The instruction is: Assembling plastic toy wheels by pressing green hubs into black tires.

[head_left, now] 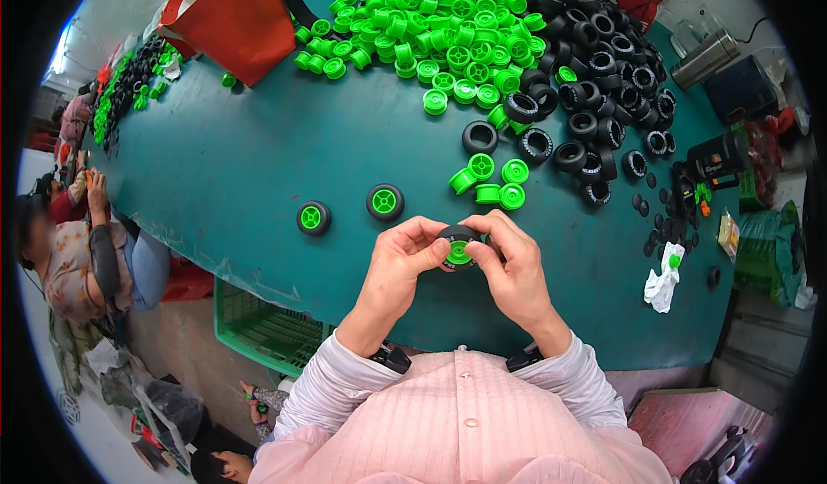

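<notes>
Between my two hands, just above the near part of the green table, is a small toy wheel, a black tyre around a green rim. My left hand grips its left side, thumb on the front face. My right hand holds the right side, its thumb pressing near the green rim. Part of the tyre hides behind my fingers. To the left, two wheels with tyres on, one wheel and another wheel, rest on the table. Several loose green rims lie just beyond my hands.
A heap of green rims and a pile of black tyres cover the far side. A red bag stands at the far left. At right lie white paper and small black discs. Another person sits at left.
</notes>
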`<state>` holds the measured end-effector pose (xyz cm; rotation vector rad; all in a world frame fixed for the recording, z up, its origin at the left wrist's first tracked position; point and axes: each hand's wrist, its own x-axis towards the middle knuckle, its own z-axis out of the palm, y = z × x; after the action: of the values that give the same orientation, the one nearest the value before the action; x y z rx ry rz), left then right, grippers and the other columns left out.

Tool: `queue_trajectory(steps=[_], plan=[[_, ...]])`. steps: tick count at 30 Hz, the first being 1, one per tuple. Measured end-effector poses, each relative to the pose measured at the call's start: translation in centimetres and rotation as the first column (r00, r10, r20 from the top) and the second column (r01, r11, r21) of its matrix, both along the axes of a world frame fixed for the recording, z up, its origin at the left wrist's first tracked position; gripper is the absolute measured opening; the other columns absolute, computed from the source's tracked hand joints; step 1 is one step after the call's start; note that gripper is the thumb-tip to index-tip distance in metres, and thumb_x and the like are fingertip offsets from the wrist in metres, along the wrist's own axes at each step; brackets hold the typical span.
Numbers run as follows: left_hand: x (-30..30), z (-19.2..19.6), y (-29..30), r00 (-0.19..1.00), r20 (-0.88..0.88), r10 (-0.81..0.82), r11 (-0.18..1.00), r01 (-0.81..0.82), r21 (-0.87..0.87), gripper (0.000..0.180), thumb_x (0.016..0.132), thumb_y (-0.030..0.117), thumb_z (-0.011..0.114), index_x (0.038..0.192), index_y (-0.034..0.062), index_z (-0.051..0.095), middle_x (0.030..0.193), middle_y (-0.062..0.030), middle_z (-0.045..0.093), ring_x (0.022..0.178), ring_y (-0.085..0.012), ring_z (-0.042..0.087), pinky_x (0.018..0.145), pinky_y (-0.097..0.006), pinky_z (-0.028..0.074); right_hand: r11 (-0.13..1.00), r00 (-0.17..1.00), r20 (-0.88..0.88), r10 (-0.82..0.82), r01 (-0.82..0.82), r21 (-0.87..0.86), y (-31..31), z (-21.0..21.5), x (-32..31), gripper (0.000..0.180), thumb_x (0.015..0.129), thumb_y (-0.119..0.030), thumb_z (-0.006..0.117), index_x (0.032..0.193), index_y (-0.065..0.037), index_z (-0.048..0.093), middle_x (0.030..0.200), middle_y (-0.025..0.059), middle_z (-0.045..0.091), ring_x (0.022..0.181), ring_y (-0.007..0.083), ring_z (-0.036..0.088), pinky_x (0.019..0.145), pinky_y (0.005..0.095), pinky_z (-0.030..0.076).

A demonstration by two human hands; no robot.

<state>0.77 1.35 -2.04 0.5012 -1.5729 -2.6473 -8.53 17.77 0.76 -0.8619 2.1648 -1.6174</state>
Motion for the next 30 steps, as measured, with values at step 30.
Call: queue_trajectory(steps=[30], plan=[[-0.4, 1.2, 0.1, 0.996, 0.087, 0.032, 0.998, -0.028, -0.051, 0.031, 0.097, 0.015, 0.068, 0.121, -0.0012, 0.059, 0.113, -0.0083, 0.067, 0.101, -0.0152, 0.065, 0.084, -0.033, 0.060, 0.999, 0.977, 0.210, -0.026, 0.020, 0.029, 0.3, 0.4, -0.9, 0.025, 0.085, -0.006, 0.074, 0.108, 0.000, 0.066, 0.088, -0.0016, 0.063, 0.056, 0.0018, 0.038, 0.051, 0.0211, 0.032]])
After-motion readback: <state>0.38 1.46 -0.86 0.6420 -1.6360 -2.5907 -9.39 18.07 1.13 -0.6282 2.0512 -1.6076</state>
